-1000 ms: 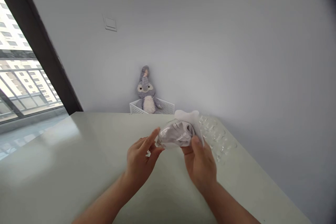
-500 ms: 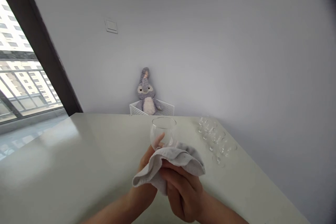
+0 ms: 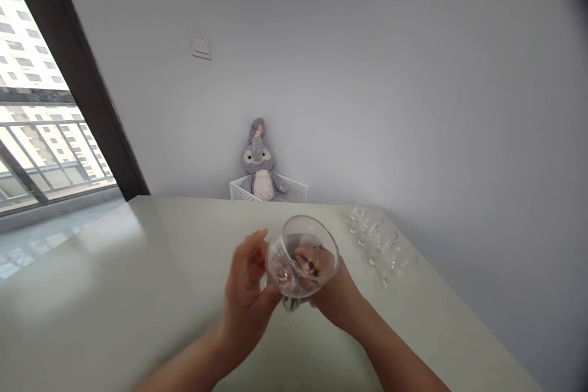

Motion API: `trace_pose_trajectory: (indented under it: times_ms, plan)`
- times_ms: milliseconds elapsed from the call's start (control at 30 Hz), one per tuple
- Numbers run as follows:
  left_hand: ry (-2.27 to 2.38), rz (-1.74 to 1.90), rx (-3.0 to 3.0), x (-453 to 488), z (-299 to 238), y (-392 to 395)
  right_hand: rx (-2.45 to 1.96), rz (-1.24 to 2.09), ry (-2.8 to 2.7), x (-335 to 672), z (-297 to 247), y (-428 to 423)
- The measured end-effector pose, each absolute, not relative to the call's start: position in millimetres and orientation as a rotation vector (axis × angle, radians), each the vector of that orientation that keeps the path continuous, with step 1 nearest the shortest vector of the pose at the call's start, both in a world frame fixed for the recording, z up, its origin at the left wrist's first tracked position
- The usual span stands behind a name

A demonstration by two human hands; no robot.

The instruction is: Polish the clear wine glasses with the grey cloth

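A clear round wine glass point(image 3: 303, 255) is held over the white table point(image 3: 114, 282), tilted with its open mouth toward me. My left hand point(image 3: 245, 285) grips the left side of the bowl with curled fingers. My right hand point(image 3: 337, 294) sits behind and under the glass. Its fingers show through the bowl, pressed against the glass. A bit of grey cloth point(image 3: 290, 303) peeks out below the glass between my hands. Most of the cloth is hidden.
Several clear glasses point(image 3: 381, 245) stand in a row near the table's right edge by the wall. A grey plush rabbit point(image 3: 260, 162) sits in a white basket point(image 3: 294, 191) beyond the far edge. A window point(image 3: 37, 135) is at the left.
The glass stood upright above the cloth half a second ago; now it is tilted with its mouth toward me. The cloth has gone under and behind it, mostly out of sight.
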State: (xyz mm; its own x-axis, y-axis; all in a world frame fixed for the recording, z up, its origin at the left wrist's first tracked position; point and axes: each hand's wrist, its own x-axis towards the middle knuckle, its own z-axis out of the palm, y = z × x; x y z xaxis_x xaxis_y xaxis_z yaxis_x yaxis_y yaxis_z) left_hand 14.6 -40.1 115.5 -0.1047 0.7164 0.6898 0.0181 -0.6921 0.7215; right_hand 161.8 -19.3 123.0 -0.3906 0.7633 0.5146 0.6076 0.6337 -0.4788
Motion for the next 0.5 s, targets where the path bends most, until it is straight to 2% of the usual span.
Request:
trace_pose_trajectory:
  times_ms: [167,333,400,500]
  plan:
    - [0.960,1.979,1.670,-3,130,-33,-0.968,0.866,-2.278,165,117,-14]
    - [1.024,1.907,1.891,16,106,-27,-0.926,1.433,-1.709,176,101,-23]
    - [1.090,1.739,2.093,33,88,-30,-0.778,1.477,-1.509,178,91,-36]
    - [0.925,1.465,2.396,51,69,-38,-0.755,1.361,-1.276,184,74,-54]
